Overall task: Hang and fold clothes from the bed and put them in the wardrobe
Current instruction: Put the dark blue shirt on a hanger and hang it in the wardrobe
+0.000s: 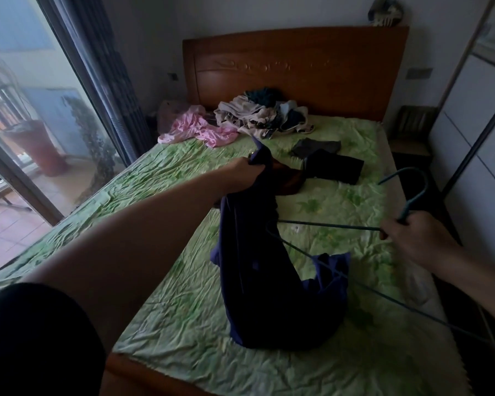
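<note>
Head view, facing down, bed [183, 324] close below

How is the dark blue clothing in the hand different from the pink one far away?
The dark navy blue garment is gripped and lifted by the left hand; the crumpled pink garment lies untouched near the wooden headboard. Navy is near, with a hanger; pink isn't. Both touch the green bedsheet.
</note>
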Demonstrator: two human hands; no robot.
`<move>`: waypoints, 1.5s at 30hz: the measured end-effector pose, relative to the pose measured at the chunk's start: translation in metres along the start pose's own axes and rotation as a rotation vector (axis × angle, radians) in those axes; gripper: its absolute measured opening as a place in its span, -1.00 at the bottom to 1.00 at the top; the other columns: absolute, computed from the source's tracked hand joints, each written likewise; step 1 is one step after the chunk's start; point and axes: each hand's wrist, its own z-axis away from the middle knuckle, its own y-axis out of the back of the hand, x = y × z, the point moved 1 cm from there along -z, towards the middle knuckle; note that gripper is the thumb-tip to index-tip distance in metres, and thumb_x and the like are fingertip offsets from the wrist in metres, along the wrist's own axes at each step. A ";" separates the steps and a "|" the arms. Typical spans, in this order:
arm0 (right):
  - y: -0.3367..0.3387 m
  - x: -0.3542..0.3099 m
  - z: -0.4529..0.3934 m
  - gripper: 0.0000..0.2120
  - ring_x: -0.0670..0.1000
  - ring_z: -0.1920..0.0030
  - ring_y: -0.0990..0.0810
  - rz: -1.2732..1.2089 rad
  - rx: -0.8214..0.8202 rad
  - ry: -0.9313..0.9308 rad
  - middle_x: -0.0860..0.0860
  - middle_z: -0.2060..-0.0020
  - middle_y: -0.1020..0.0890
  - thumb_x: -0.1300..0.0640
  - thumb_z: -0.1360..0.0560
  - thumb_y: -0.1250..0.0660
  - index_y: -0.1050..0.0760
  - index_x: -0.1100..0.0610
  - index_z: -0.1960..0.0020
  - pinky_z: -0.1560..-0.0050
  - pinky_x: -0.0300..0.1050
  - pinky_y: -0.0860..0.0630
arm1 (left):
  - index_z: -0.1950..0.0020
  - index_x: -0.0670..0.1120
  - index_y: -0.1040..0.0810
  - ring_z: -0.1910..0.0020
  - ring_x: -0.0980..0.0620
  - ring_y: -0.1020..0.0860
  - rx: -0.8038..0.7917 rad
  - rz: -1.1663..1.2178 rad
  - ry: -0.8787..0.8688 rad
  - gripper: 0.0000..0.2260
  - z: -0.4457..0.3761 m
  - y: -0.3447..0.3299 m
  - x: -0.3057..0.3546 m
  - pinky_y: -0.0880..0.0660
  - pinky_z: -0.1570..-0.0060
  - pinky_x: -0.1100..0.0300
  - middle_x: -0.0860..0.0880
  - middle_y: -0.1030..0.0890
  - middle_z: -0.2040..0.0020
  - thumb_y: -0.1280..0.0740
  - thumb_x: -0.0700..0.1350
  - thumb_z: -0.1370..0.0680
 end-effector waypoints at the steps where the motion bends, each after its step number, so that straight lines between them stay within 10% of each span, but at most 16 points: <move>1: -0.003 -0.003 -0.001 -0.67 0.02 0.54 -0.36 0.013 -0.036 0.006 -0.06 0.70 -0.35 0.16 -0.51 -0.31 -0.52 0.19 0.42 0.45 -0.14 -0.21 | -0.17 -0.17 -0.53 -0.03 -0.16 -0.57 -0.029 0.031 -0.026 -0.68 0.002 -0.002 0.003 -0.51 -0.10 0.07 -0.21 -0.59 -0.08 -0.22 0.05 -0.60; 10: -0.040 -0.037 -0.013 -0.68 -0.04 0.54 -0.25 -0.222 -0.111 0.062 0.07 0.49 -0.32 0.11 -0.57 -0.23 -0.58 0.38 0.02 0.46 -0.20 -0.16 | -0.07 -0.15 -0.57 -0.05 -0.14 -0.63 -0.191 0.080 -0.232 -0.67 0.033 0.001 0.040 -0.53 -0.17 -0.05 -0.18 -0.64 -0.04 -0.31 0.11 -0.55; 15: -0.030 -0.058 -0.012 -0.78 -0.22 0.57 -0.44 -0.378 -0.052 0.113 -0.04 0.36 -0.47 0.06 -0.53 -0.35 -0.50 0.09 -0.14 0.52 -0.35 -0.32 | -0.10 -0.13 -0.59 0.00 -0.03 -0.64 -0.214 0.016 -0.267 -0.63 0.053 0.031 0.030 -0.56 -0.12 0.06 -0.08 -0.66 -0.01 -0.39 0.14 -0.48; 20: -0.017 -0.083 -0.018 -0.67 0.00 -0.11 -0.57 -0.263 -0.051 0.361 -0.05 -0.04 -0.60 0.04 -0.56 -0.30 -0.51 0.08 -0.30 -0.20 0.05 -0.51 | 0.31 -0.09 -0.56 0.39 0.13 -0.44 -0.019 -0.275 -0.211 -0.74 0.056 0.061 0.012 -0.34 0.43 0.37 0.02 -0.50 0.39 -0.40 0.03 -0.51; 27: -0.011 -0.107 -0.015 -0.74 -0.17 0.10 -0.66 -0.461 -0.150 0.453 -0.10 0.19 -0.68 0.21 -0.58 -0.26 -0.61 -0.09 0.12 0.17 -0.30 -0.57 | -0.23 -0.03 -0.48 -0.10 -0.03 -0.54 0.171 -0.418 -0.469 -0.61 0.059 0.062 0.023 -0.49 -0.04 0.11 -0.01 -0.53 -0.11 -0.40 0.00 -0.43; 32: -0.008 -0.113 -0.011 -0.76 -0.21 0.11 -0.65 -0.455 -0.195 0.519 -0.12 0.19 -0.69 0.25 -0.55 -0.30 -0.63 -0.05 0.13 0.01 -0.24 -0.55 | -0.27 -0.07 -0.54 -0.05 -0.05 -0.59 0.097 -0.496 -0.501 -0.66 0.056 0.049 0.042 -0.54 -0.08 0.02 -0.08 -0.62 -0.11 -0.29 0.06 -0.56; 36: -0.002 -0.105 -0.013 -0.85 -0.25 0.52 -0.51 -0.559 -0.270 0.459 -0.16 0.58 -0.53 0.30 -0.57 -0.24 -0.56 0.19 0.11 0.46 -0.42 -0.37 | -0.33 -0.03 -0.51 -0.07 0.06 -0.55 0.068 -0.513 -0.610 -0.68 0.057 0.047 0.049 -0.48 -0.09 0.18 0.03 -0.59 -0.12 -0.23 0.02 -0.61; 41: -0.004 -0.057 -0.038 -0.73 -0.10 0.18 -0.45 -0.357 -0.068 0.380 -0.05 0.16 -0.45 0.10 -0.35 -0.33 -0.47 0.01 -0.05 0.20 -0.22 -0.38 | -0.28 0.08 -0.54 0.04 0.12 -0.51 0.170 -0.501 -0.660 -0.74 0.053 0.058 0.048 -0.38 0.00 0.25 0.07 -0.58 -0.01 -0.20 -0.01 -0.62; 45: -0.031 -0.006 -0.055 -0.76 0.00 0.12 -0.49 -0.499 -0.299 0.133 0.03 0.12 -0.55 0.36 -0.50 -0.26 -0.54 0.10 -0.05 0.22 -0.24 -0.38 | -0.24 0.09 -0.56 -0.02 -0.02 -0.58 0.238 -0.526 -0.652 -0.67 0.060 0.073 0.040 -0.48 -0.07 0.10 -0.03 -0.62 -0.09 -0.16 0.09 -0.56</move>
